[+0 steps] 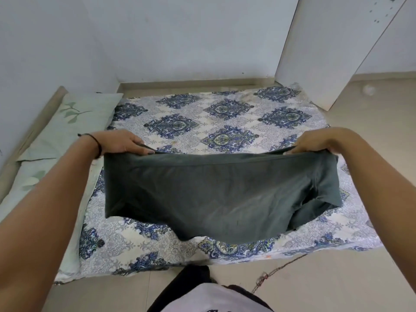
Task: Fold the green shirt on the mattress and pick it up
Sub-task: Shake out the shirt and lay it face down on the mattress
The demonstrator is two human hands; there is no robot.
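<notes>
Because the shirt (216, 194) is thin, soft cloth, it looks light and entirely limp: it sags in a shallow belly between the two grips and its lower edge droops in loose lobes, one of them curling under at the right. Nothing about it is fragile or slick, but it will not keep any shape on its own, so I judge it must be held by two spread points on one edge, as it is here, and laid flat before any crease will stay.

Relative to the mattress (225, 113), the shirt hangs over the near half, its top edge stretched level, its lowest part close to or just brushing the patterned cover; I cannot tell which. A pale green pillow (56, 136) lies along the mattress's left side, apart from the shirt.

The left hand (121, 141) is pinched shut on the shirt's top left corner, knuckles up, fingers curled over the hem, a dark band around the wrist. The right hand (315, 143) grips the top right corner in the same way, with a bunch of cloth gathered under the fingers. Both forearms reach out nearly straight and well apart, above the mattress's near edge, keeping the top hem taut.
</notes>
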